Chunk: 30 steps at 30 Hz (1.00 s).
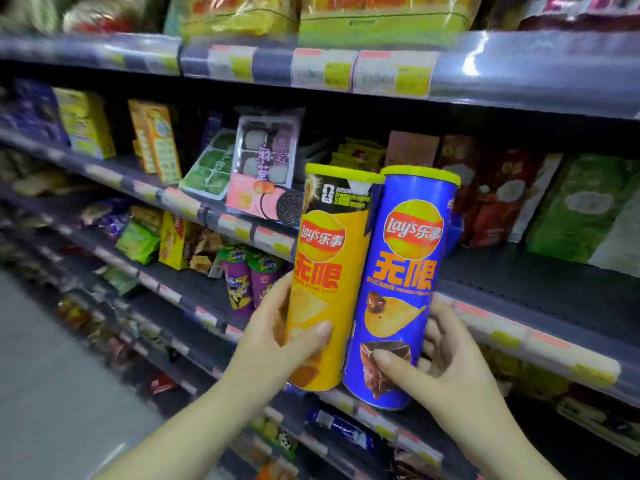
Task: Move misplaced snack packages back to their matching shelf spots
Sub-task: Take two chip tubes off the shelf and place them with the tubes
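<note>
Item 1: yellow can (325,271), upright, tilted slightly, held low on its body by your left hand (277,337), thumb across the front, fingers wrapped behind

Item 2: blue can (401,282), upright, touching the yellow can along its side, held near the base by your right hand (446,362), thumb on the front, fingers curled round the back

Position: both cans are off the shelves, carried in front of the middle shelf (519,285), whose stretch just to the right of them lies bare

Reason for hold, as a judgement: you grip each can low so the labels face you and can be matched against the stock; side by side, they leave both hands full, so one must be set down before the other

Contents: both cans are closed under yellow lids; what is inside cannot be seen; the labels picture chips

Likely destination: purple cans (242,282) of similar shape stand on the lower shelf behind your left hand, so the matching spot may be near there; the price tags are too blurred to confirm

Nearby stock: green boxes (581,209) and red boxes (498,199) on the middle shelf, a tray of round sweets (266,150) leaning to the left
</note>
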Each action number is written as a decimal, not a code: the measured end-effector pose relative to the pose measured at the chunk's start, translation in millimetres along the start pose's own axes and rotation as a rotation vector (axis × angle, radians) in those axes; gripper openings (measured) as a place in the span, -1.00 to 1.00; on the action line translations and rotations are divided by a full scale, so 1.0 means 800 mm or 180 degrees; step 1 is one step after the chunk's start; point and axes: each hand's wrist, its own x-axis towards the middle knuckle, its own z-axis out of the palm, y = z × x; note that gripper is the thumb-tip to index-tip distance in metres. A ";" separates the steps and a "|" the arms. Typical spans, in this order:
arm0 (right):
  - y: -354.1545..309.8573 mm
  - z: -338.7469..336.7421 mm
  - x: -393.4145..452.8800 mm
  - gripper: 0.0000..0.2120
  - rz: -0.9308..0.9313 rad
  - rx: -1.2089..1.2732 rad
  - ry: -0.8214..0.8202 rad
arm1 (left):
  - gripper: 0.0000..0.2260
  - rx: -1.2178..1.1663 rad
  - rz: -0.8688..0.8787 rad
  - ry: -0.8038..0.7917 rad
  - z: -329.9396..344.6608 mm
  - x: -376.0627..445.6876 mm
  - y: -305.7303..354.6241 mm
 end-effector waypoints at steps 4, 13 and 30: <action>0.008 0.063 0.027 -0.16 0.0029 0.0059 -0.0401 | -0.38 0.0112 -0.0002 0.0456 -0.071 -0.011 0.003; 0.000 0.301 0.094 -0.40 -0.0263 0.0093 -0.1187 | -0.35 0.0232 0.0233 0.1401 -0.298 -0.063 0.039; 0.047 0.735 0.216 -0.36 -0.0347 0.0311 -0.2180 | -0.36 0.0586 0.0228 0.2499 -0.712 -0.105 0.048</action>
